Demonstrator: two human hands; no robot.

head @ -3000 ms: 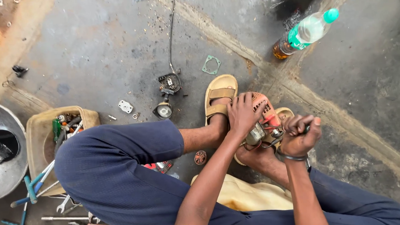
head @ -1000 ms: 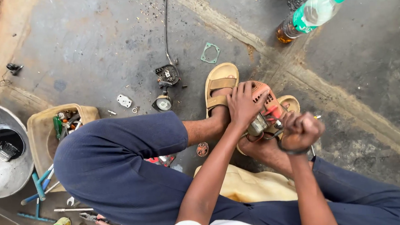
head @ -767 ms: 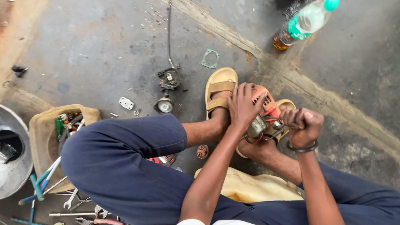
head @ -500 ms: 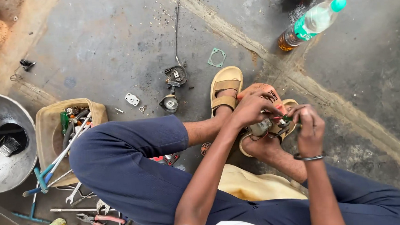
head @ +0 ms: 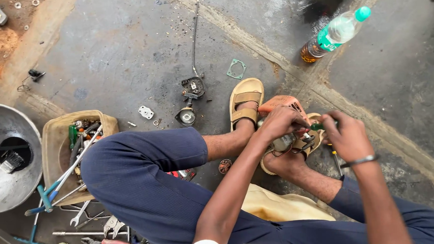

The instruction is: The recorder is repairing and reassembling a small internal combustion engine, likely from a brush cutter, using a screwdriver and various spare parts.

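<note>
I sit on a concrete floor with my sandalled feet together. An orange and grey small engine part (head: 287, 114) rests between my feet. My left hand (head: 278, 123) grips it from above and steadies it. My right hand (head: 344, 136), with a metal bangle on the wrist, is closed around a green-handled screwdriver (head: 318, 127) pointed at the part. The tool's tip is hidden behind my fingers.
A tan plastic tub (head: 56, 145) full of tools sits at my left, with spanners and pliers (head: 104, 238) on the floor by it. A metal basin (head: 3, 158) lies far left. A plastic bottle (head: 332, 35), a gasket (head: 236, 69) and a lever assembly (head: 191, 88) lie ahead.
My right hand has shifted slightly around the part while the left stayed on it. The camera view has drifted a little.
</note>
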